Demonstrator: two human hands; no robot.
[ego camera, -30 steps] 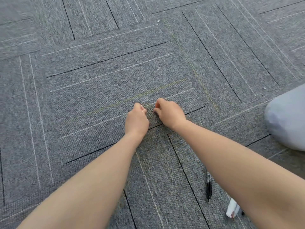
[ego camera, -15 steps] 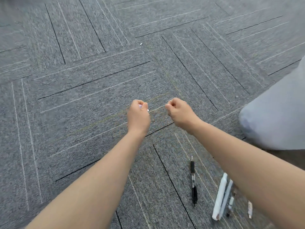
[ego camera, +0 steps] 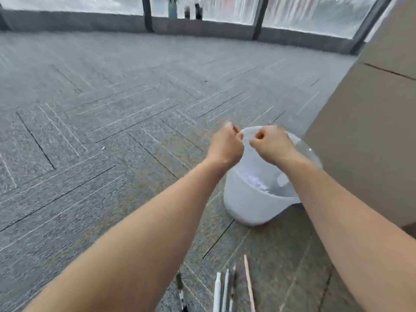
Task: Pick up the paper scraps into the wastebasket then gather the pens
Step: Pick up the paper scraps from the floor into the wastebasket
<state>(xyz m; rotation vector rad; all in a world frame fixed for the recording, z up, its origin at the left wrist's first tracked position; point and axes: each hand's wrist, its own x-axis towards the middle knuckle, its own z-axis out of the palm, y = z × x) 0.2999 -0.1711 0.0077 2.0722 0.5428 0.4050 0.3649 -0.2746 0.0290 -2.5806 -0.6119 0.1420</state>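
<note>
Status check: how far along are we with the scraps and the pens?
Some scraps already lie in the wastebasket. Both fists, left hand and right hand, are at its rim; contents hidden. One white fleck remains on the carpet. The pens lie ungathered.

no legible text, labels or numbers anywhere.

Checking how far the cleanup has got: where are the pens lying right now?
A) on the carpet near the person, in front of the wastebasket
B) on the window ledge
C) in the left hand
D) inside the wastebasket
A: the pens lie side by side on the carpet at the bottom of the view, nearer than the wastebasket, which holds only paper scraps.
</note>
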